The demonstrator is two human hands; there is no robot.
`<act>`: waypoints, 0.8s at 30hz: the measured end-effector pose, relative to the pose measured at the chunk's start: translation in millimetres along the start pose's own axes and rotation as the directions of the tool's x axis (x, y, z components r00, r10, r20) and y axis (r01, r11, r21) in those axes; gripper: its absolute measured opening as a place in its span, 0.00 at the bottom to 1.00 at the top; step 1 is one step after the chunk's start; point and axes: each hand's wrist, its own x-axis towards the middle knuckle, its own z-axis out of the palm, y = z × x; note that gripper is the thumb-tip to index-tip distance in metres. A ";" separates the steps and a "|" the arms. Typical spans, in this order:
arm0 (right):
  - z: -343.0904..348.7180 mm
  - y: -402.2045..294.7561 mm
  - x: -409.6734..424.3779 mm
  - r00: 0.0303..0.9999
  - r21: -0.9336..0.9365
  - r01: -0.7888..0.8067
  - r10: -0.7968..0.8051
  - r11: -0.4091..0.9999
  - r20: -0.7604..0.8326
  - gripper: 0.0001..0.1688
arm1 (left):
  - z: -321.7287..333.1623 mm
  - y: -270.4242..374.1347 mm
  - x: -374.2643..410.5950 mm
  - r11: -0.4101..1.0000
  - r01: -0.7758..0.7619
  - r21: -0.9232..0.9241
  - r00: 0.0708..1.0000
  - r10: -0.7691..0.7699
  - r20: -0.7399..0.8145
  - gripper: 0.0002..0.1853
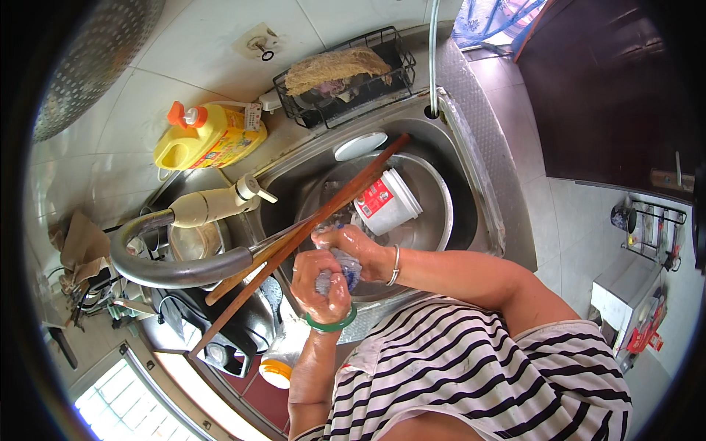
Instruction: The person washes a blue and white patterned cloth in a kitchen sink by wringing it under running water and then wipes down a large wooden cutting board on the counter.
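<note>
Both my hands are closed around a wet, bunched grey-and-blue cloth [349, 265]. My left hand [321, 286], with a green bangle at the wrist, grips its near end. My right hand [356, 245], wearing a silver bangle, holds the far end. Beneath them a round steel basin [445, 198] sits in the sink [469, 220]. A white plastic tub [394, 212] with a red label lies on its side in the basin. From the curved faucet spout [182, 270], a thin stream of water runs towards my hands. Wooden sticks [353, 190] lie across the sink beside them.
A white lid [361, 146] leans at the sink's back wall. Behind the sink stand a yellow pump bottle [212, 140] and a black wire rack [342, 82] holding a loofah [336, 66]. A clear jar with a yellow lid [276, 373] is near my left forearm.
</note>
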 end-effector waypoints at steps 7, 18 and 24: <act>-25.8 5.8 13.1 0.945 -0.027 -0.326 0.327 0.945 0.025 0.13 | 11.6 -5.7 -6.5 0.992 -0.107 0.074 0.989 0.099 0.107 0.05; -1.0 -21.5 -9.0 0.887 -0.418 0.461 -0.425 0.783 0.181 0.13 | 6.2 0.7 -10.4 0.999 -0.011 -0.051 0.980 0.001 -0.201 0.08; 22.1 -24.2 -25.2 0.944 -0.271 0.263 -0.189 0.926 0.269 0.42 | -0.4 13.9 -20.3 1.000 -0.030 -0.008 0.948 0.026 -0.316 0.09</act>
